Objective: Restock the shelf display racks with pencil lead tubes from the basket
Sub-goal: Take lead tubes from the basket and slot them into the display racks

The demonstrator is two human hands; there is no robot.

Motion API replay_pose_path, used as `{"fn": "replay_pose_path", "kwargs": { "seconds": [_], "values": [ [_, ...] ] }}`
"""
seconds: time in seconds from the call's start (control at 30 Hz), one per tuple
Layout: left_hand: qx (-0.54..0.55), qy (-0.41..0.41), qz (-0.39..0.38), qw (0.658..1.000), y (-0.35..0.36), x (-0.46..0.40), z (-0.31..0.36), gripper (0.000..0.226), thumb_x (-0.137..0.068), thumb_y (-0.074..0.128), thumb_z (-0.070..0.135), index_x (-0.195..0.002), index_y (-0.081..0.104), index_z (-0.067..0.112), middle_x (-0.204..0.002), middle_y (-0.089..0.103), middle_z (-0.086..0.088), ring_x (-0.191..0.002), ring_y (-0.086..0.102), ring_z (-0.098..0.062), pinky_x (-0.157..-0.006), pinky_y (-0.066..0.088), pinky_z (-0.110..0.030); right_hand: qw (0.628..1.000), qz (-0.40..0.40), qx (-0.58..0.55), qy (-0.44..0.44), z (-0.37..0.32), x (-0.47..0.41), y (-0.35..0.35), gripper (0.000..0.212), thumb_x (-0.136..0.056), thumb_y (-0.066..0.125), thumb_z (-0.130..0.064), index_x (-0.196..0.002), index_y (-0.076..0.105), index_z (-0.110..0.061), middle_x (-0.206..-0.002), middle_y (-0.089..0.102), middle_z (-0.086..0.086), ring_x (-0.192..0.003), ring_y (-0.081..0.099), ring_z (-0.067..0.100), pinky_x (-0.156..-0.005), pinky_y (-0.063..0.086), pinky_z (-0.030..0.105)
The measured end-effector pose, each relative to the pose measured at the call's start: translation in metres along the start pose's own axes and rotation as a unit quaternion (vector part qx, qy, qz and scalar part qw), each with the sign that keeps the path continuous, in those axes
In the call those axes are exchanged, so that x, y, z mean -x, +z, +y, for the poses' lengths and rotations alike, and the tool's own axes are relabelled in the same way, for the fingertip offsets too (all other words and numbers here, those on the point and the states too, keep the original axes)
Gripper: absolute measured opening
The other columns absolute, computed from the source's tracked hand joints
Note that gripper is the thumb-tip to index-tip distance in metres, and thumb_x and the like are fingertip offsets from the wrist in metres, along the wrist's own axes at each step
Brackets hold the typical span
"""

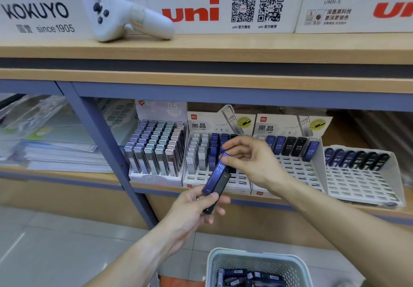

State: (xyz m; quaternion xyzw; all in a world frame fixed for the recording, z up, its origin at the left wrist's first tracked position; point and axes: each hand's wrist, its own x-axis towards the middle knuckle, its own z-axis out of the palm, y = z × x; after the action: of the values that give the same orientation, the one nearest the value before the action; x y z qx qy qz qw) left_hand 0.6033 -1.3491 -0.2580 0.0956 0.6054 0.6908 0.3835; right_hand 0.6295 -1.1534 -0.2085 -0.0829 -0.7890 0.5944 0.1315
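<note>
Head view: the left hand [196,206] grips two lead tubes, blue [215,176] and black [221,185], by their lower ends, just in front of the middle display rack [237,185]. The right hand [252,159] pinches the blue tube's cap. They look light, rigid and slick; hold the flat sides.

Head view, downward, near shelf [201,81]

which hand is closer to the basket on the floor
Left. The left hand holds the lead tubes above and just left of the basket. The right hand is higher, up by the display racks, pinching the blue tube's top.
</note>
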Motion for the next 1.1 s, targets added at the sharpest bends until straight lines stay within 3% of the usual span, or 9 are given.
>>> {"fn": "replay_pose_path", "kwargs": {
  "seconds": [0.3, 0.47, 0.57, 0.77, 1.1],
  "values": [
    [-0.001, -0.007, 0.014, 1.0, -0.001, -0.002, -0.001, 0.022, -0.103, 0.055, 0.01, -0.122, 0.065, 0.007, -0.106, 0.075, -0.019, -0.069, 0.062, -0.019, -0.055, 0.043, -0.024, 0.999, -0.012, 0.035, -0.005, 0.002, 0.0, -0.003, 0.021, -0.087, 0.076, -0.002, -0.099, 0.076, -0.019, -0.093, 0.077, -0.001, -0.09, 0.073, 0.013, -0.087, 0.059, 0.028],
    [-0.009, -0.035, 0.062, 0.997, -0.005, -0.003, -0.007, 0.024, -0.103, 0.056, 0.007, -0.127, 0.055, 0.003, -0.103, 0.077, -0.016, -0.071, 0.068, -0.021, -0.053, 0.046, -0.024, 0.991, 0.095, 0.064, -0.069, 0.002, -0.002, 0.0, 0.022, -0.085, 0.078, -0.003, -0.093, 0.073, -0.022, -0.088, 0.074, -0.007, -0.083, 0.07, 0.005, -0.079, 0.056, 0.018],
    [0.011, -0.05, 0.116, 0.992, -0.01, -0.005, -0.011, 0.021, -0.101, 0.057, 0.003, -0.122, 0.057, 0.005, -0.1, 0.078, -0.015, -0.076, 0.072, -0.024, -0.055, 0.048, -0.025, 0.973, 0.092, 0.165, -0.132, 0.005, 0.002, 0.003, 0.017, -0.086, 0.078, -0.007, -0.095, 0.073, -0.021, -0.087, 0.072, -0.014, -0.083, 0.069, 0.001, -0.079, 0.054, 0.012],
    [0.025, -0.052, 0.172, 0.983, -0.016, -0.006, -0.012, 0.019, -0.099, 0.058, -0.002, -0.112, 0.059, 0.011, -0.109, 0.067, -0.012, -0.075, 0.074, -0.024, -0.052, 0.05, -0.024, 0.945, 0.063, 0.265, -0.183, 0.015, 0.002, 0.016, 0.011, -0.091, 0.074, -0.013, -0.099, 0.073, -0.02, -0.088, 0.073, -0.012, -0.084, 0.069, 0.002, -0.08, 0.057, 0.026],
    [0.019, -0.051, 0.187, 0.981, -0.017, -0.004, -0.009, 0.033, -0.098, 0.059, -0.004, -0.128, 0.054, 0.009, -0.113, 0.064, -0.011, -0.075, 0.075, -0.021, -0.055, 0.052, -0.025, 0.926, 0.072, 0.3, -0.216, 0.016, -0.003, 0.024, 0.012, -0.091, 0.074, -0.013, -0.101, 0.072, -0.019, -0.089, 0.073, -0.008, -0.083, 0.068, 0.008, -0.077, 0.057, 0.035]
  ]
}}
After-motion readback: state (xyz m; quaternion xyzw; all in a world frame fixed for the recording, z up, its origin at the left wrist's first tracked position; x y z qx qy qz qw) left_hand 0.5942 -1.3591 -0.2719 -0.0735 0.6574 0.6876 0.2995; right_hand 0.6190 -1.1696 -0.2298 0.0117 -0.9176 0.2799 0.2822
